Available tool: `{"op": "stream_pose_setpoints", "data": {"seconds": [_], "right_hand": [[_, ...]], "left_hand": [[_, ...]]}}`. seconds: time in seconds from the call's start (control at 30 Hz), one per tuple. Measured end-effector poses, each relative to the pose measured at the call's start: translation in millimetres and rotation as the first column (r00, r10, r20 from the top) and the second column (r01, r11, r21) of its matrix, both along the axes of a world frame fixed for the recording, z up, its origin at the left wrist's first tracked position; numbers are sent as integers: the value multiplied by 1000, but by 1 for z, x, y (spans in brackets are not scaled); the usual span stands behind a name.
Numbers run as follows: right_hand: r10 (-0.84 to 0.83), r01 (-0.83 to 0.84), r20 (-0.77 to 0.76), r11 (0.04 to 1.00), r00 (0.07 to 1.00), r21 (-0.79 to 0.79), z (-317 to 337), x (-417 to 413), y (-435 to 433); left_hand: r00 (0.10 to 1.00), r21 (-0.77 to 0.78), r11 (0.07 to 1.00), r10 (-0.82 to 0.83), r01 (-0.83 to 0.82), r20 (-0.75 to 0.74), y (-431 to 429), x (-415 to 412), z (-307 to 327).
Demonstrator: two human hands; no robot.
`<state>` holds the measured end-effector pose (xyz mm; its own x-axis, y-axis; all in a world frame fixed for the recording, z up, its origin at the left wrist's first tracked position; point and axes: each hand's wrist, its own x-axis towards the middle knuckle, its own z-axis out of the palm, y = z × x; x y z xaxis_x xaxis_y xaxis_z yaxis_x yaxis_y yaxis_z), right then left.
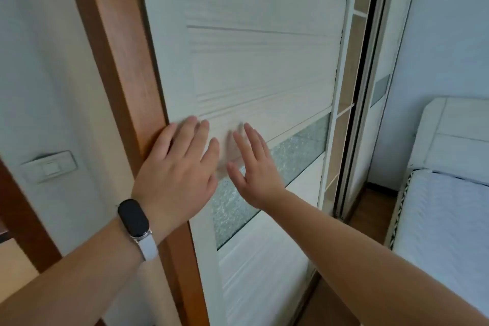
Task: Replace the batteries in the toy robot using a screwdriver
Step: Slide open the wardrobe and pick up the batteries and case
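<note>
No toy robot, battery or screwdriver is in view. Both palms rest flat on a white sliding wardrobe door [254, 66]. My left hand [180, 169], with a black smart band on its wrist, lies at the door's left edge beside a brown wooden frame [119, 42]. My right hand [254, 167] presses just to its right, over a frosted glass strip [296, 156]. Each hand has its fingers spread and holds nothing.
The door's right edge leaves a dark gap [362, 82] showing wardrobe shelves. A white bed [447, 219] with its headboard stands at the right. A light switch [50, 167] sits on the wall at left. Wooden floor shows by the bed.
</note>
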<state>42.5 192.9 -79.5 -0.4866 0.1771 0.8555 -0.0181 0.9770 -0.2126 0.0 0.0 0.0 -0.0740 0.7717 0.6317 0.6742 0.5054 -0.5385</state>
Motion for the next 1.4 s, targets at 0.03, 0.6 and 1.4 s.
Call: {"op": "stream_pose_setpoints", "data": {"seconds": [0.03, 0.6, 1.4], "right_hand": [[13, -13, -13, 1000, 1000, 1, -2, -8, 0], [-87, 69, -261, 995, 962, -76, -32, -73, 43], [-125, 113, -213, 991, 969, -68, -30, -72, 181]], "left_hand": [[1000, 8, 999, 31, -31, 5, 0, 0, 0], [987, -79, 988, 142, -136, 77, 27, 4, -9], [956, 388, 876, -289, 286, -53, 200, -48, -58]]}}
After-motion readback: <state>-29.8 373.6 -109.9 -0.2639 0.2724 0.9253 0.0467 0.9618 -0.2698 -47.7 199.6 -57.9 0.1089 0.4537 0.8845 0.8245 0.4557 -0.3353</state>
